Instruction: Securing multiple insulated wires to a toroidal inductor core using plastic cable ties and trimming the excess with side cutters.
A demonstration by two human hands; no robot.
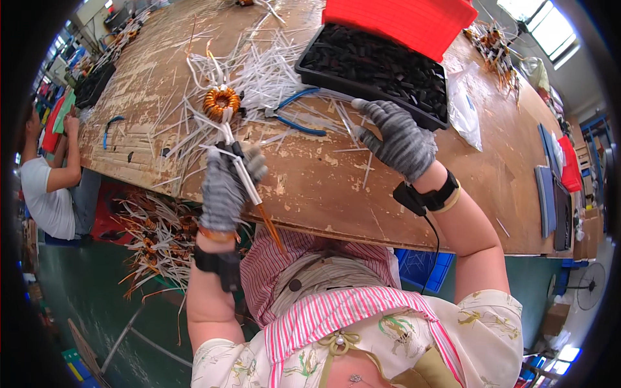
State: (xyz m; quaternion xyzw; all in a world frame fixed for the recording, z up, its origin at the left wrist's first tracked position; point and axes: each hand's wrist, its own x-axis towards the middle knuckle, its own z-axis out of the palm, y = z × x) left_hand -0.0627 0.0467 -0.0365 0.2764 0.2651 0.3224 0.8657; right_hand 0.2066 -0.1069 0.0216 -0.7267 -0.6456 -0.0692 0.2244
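Note:
My gloved left hand point(223, 184) is closed around the white-sleeved leads point(240, 169) of a copper-wound ring coil point(221, 102). Short black sleeves sit on these leads near my fingers, and bare copper ends point(270, 227) stick out toward my lap. The coil itself rests on the table among loose white tubes point(259, 74). My gloved right hand point(398, 139) is over the table with thumb and fingers apart, and nothing shows between them. It is just in front of a black tray point(372, 94) filled with small black tube pieces point(375, 58).
Blue-handled pliers point(297, 123) lie between my hands. A red bin point(401, 22) adjoins the tray's far side, and a clear plastic bag point(464, 110) its right. More coils point(155, 239) are heaped below the table's left edge. Another person point(52, 187) sits at the far left.

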